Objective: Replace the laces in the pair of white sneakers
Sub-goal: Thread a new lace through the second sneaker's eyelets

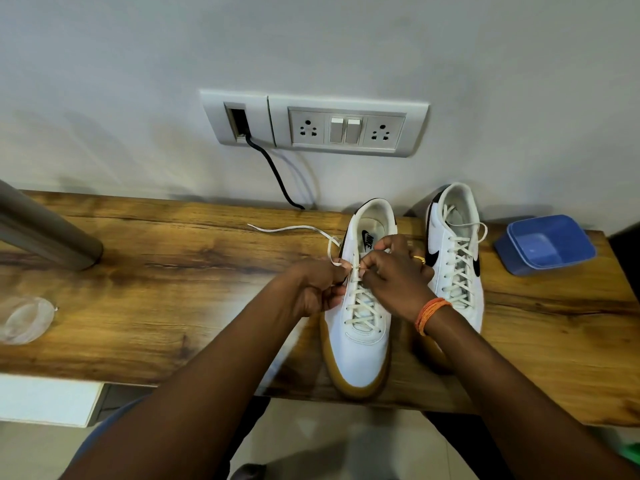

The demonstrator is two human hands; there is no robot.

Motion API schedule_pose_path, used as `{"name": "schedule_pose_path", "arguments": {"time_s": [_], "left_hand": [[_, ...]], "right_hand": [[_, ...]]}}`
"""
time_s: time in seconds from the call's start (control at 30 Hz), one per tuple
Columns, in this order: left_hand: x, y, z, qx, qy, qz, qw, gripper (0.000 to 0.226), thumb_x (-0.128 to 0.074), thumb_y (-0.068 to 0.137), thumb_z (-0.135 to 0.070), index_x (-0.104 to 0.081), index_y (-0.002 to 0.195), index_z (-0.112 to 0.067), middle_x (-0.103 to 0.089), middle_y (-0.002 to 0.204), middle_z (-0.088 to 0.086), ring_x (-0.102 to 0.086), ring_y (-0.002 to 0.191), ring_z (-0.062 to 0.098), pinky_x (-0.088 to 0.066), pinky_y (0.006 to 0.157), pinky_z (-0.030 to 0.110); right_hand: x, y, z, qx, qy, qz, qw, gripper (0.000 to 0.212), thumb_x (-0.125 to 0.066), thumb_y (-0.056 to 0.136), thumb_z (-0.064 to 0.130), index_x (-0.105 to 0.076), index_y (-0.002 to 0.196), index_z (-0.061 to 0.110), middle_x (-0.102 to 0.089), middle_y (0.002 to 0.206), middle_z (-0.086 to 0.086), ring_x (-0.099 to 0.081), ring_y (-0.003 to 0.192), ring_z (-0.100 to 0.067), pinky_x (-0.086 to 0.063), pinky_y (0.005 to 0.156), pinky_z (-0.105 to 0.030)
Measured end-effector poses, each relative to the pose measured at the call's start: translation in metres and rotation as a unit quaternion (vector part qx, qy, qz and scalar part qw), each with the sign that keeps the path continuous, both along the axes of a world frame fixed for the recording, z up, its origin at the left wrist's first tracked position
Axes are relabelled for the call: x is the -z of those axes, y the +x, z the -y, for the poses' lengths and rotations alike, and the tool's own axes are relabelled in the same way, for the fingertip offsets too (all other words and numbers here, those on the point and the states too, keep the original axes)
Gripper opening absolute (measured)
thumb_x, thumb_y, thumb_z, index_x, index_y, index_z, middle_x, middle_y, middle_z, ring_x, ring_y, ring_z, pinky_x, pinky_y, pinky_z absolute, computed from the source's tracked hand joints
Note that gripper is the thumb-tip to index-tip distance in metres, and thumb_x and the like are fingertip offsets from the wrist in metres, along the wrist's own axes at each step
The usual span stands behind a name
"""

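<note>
Just beneath the two forearms, the toe of the nearer white sneaker (pixel 360 344) reaches the front edge of the wooden desk (pixel 173 271), its gum-coloured sole showing along the side. The cream lace (pixel 362 306) already crosses its lower eyelets in a zigzag. Both hands meet over the upper eyelets of this shoe. The left hand (pixel 320 289) is curled at the shoe's left side, its thumb and fingers pinching the lace where it leaves an eyelet. The right hand (pixel 398 268), with a gold ring (pixel 419 259) on one finger and an orange thread band (pixel 431 315) at the wrist, has its fingertips closed on the same lace just beside the left thumb, resting over the tongue. From the pinch, the loose end of the lace loops up and trails away to the left of the hands across the desk.

Right of the right hand stands the second sneaker (pixel 457 258), touching or almost touching it, laced to the top, with a black swoosh on its side. Farther right of that lies a blue plastic container (pixel 545 244). Well left of the left hand, a clear plastic lid (pixel 26 318) lies near the desk edge, and beyond it a grey post (pixel 41 230) slants down to the desk.

Beyond the hands, on the wall, a white switch panel (pixel 346 128) carries two sockets and two switches, and a black cable (pixel 273 171) drops from its left plate to the desk.
</note>
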State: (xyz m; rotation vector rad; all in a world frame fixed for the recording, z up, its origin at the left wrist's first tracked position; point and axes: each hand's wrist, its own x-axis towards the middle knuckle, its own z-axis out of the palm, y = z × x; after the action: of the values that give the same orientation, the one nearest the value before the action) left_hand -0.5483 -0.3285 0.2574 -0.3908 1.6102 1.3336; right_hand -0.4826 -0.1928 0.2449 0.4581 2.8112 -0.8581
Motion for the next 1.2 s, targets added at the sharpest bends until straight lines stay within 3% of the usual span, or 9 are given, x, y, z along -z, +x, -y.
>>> {"name": "schedule_pose_path", "arguments": {"time_s": [0.1,0.2,0.33,0.5,0.63,0.73,0.87,1.13,1.2], "left_hand": [[-0.004,-0.002,0.001,-0.005,-0.015,0.015,1.000,0.018,-0.054,0.100,-0.022,-0.059,0.082,-0.020,-0.051,0.070,-0.005,-0.050,0.060,0.008,-0.043,0.058,0.022],[-0.009,-0.007,0.003,-0.030,-0.008,0.021,0.999,0.024,-0.049,0.100,-0.023,-0.063,0.080,-0.021,-0.049,0.065,-0.007,-0.049,0.059,0.009,-0.039,0.058,0.024],[-0.012,-0.015,0.006,-0.074,0.008,0.025,0.997,0.031,-0.042,0.099,-0.019,-0.070,0.086,-0.023,-0.053,0.067,-0.006,-0.052,0.063,0.010,-0.037,0.062,0.025],[-0.011,-0.015,0.006,-0.108,0.033,0.048,0.992,0.032,-0.038,0.103,-0.023,-0.065,0.085,-0.025,-0.064,0.079,-0.007,-0.058,0.068,0.011,-0.037,0.063,0.026],[-0.010,-0.017,0.005,-0.119,0.046,0.038,0.991,0.028,-0.038,0.104,-0.024,-0.063,0.092,-0.025,-0.070,0.083,-0.008,-0.060,0.069,0.010,-0.037,0.060,0.025],[-0.010,-0.015,0.003,-0.115,0.044,0.021,0.992,0.027,-0.036,0.104,-0.023,-0.061,0.094,-0.024,-0.070,0.082,-0.007,-0.059,0.066,0.010,-0.037,0.058,0.023],[-0.006,-0.015,0.002,-0.108,0.035,-0.001,0.994,0.027,-0.036,0.104,-0.022,-0.062,0.096,-0.021,-0.070,0.077,-0.006,-0.058,0.059,0.010,-0.037,0.054,0.023],[-0.008,-0.010,-0.002,-0.121,-0.010,-0.067,0.990,0.017,-0.048,0.098,-0.014,-0.062,0.093,-0.007,-0.065,0.079,0.010,-0.055,0.054,0.014,-0.039,0.050,0.025],[-0.006,0.001,-0.003,-0.125,-0.074,-0.161,0.976,0.020,-0.051,0.093,-0.013,-0.059,0.108,-0.001,-0.060,0.099,0.018,-0.058,0.069,0.022,-0.047,0.059,0.031]], "right_hand": [[-0.012,-0.004,-0.016,0.013,-0.102,-0.063,0.993,0.035,-0.058,0.085,0.006,-0.064,0.073,0.038,-0.055,0.104,0.001,-0.055,0.100,-0.019,-0.044,0.086,-0.033],[-0.028,-0.007,-0.030,0.103,-0.172,-0.122,0.972,0.034,-0.051,0.080,-0.010,-0.065,0.075,0.021,-0.062,0.081,-0.006,-0.057,0.066,-0.013,-0.042,0.061,-0.022],[-0.028,-0.003,-0.037,0.118,-0.173,-0.037,0.977,0.011,-0.057,0.087,0.003,-0.060,0.093,0.012,-0.064,0.088,-0.006,-0.062,0.079,-0.023,-0.043,0.060,-0.025],[-0.022,0.002,-0.036,0.016,-0.106,0.055,0.993,0.018,-0.068,0.084,0.010,-0.053,0.094,0.013,-0.063,0.087,-0.007,-0.064,0.082,-0.027,-0.052,0.073,-0.036],[-0.026,0.005,-0.048,-0.002,-0.168,0.104,0.980,0.019,-0.072,0.086,0.021,-0.057,0.095,0.013,-0.071,0.091,-0.012,-0.069,0.087,-0.024,-0.054,0.081,-0.038],[-0.023,0.007,-0.047,-0.013,-0.140,0.083,0.987,0.023,-0.074,0.085,0.023,-0.057,0.097,0.014,-0.066,0.090,-0.004,-0.064,0.086,-0.020,-0.051,0.082,-0.038],[-0.014,0.006,-0.043,-0.019,-0.040,0.045,0.998,0.024,-0.071,0.084,0.020,-0.051,0.081,0.031,-0.058,0.081,0.012,-0.059,0.088,-0.020,-0.047,0.091,-0.051],[-0.057,0.016,-0.066,0.016,-0.159,-0.035,0.986,0.023,-0.064,0.082,-0.004,-0.072,0.085,0.017,-0.070,0.082,-0.019,-0.063,0.076,-0.023,-0.049,0.073,-0.030],[-0.071,0.027,-0.075,0.022,-0.187,-0.067,0.980,0.021,-0.067,0.082,-0.003,-0.075,0.087,0.016,-0.073,0.081,-0.016,-0.068,0.077,-0.022,-0.052,0.075,-0.031]]}}
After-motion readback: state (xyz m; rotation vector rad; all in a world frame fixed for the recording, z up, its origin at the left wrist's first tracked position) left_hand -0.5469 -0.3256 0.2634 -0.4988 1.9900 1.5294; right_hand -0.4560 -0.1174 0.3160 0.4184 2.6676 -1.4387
